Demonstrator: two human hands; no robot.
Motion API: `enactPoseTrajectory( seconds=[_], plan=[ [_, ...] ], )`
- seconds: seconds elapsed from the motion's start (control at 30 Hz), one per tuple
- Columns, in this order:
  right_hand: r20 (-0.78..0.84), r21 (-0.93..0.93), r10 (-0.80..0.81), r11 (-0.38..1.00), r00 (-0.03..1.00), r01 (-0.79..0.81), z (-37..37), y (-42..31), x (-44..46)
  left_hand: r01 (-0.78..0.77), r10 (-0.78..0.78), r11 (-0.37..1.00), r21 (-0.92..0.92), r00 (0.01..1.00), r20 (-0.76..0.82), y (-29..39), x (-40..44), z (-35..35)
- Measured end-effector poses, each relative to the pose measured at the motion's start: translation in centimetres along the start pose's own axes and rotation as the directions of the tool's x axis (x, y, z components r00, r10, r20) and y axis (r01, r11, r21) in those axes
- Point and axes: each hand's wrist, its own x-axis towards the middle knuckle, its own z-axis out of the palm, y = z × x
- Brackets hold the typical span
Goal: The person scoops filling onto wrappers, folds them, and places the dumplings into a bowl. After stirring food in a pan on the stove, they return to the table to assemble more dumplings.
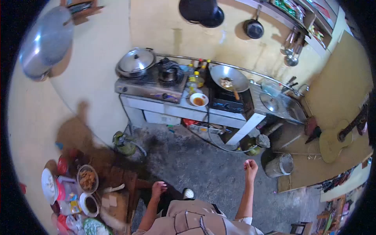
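My left hand (158, 190) is low in the view beside the wooden table's corner, loosely bent, with nothing visible in it. Over the floor on the other side, my right hand (251, 169) has its fingers curled together; a small pale pinkish patch shows at the fingertips, too small to make out. Both hands are well apart from the counter. Ahead, a wok (235, 74) sits on the black stove (227, 102), with pale food and a wooden-handled utensil in it. A white bowl of reddish-brown liquid (199, 100) stands to its left.
A second stove (150, 88) carries a lidded pot (136, 60). Gas cylinders (124, 145) and a hose are on the floor. A bucket (280, 165) and guitar (335, 141) are at right. The left table holds a bowl of brown food (87, 179) and a cleaver-like knife (114, 188).
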Motion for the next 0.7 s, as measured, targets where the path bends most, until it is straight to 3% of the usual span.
enactPoseTrajectory(
  seconds=[0.1, 0.13, 0.23, 0.43, 0.47, 0.57, 0.63, 0.67, 0.7],
  plan=[
    [-0.018, -0.308, -0.146, 0.942, 0.989, 0.133, -1.6, 1.4, 5.9, 0.113, -0.124, 0.991, -0.072, 0.976, -0.177, -4.3, 5.4, -1.0],
    [-0.03, -0.208, -0.174, 0.964, 0.984, 0.164, -0.8, -0.3, 7.1, 0.116, -0.139, 0.986, -0.123, 0.97, -0.199, -5.5, 6.5, -1.6],
    [-0.069, -0.574, -0.28, 0.796, 0.957, 0.192, 0.5, -0.1, 13.1, 0.225, -0.196, 0.972, 0.062, 0.933, -0.302, -8.5, 9.4, -3.3],
    [-0.074, -0.477, -0.34, 0.838, 0.937, 0.266, 6.9, -2.6, 26.4, 0.37, -0.239, 0.868, 0.332, 0.896, -0.373, -10.5, 16.9, -2.6],
    [-0.055, -0.549, -0.414, 0.773, 0.909, 0.318, 8.0, -2.8, 29.2, 0.37, -0.23, 0.85, 0.375, 0.901, -0.367, -10.2, 18.8, -2.0],
    [-0.002, -0.514, -0.252, 0.83, 0.968, 0.215, 11.8, -2.7, 36.8, 0.315, -0.164, 0.796, 0.517, 0.934, -0.318, -7.5, 24.8, 0.5],
    [-0.027, -0.596, -0.256, 0.78, 0.966, 0.19, 14.7, 0.2, 41.5, 0.219, -0.081, 0.747, 0.628, 0.967, -0.24, -5.2, 29.4, 2.2],
    [-0.002, -0.734, -0.3, 0.648, 0.954, 0.203, 16.0, 1.4, 43.1, 0.143, -0.026, 0.715, 0.684, 0.984, -0.179, -4.0, 32.1, 3.2],
    [0.023, -0.854, -0.112, 0.515, 0.993, 0.077, 17.4, 1.7, 44.5, 0.057, 0.036, 0.672, 0.739, 0.993, -0.109, -2.2, 34.8, 4.6]
  ],
)
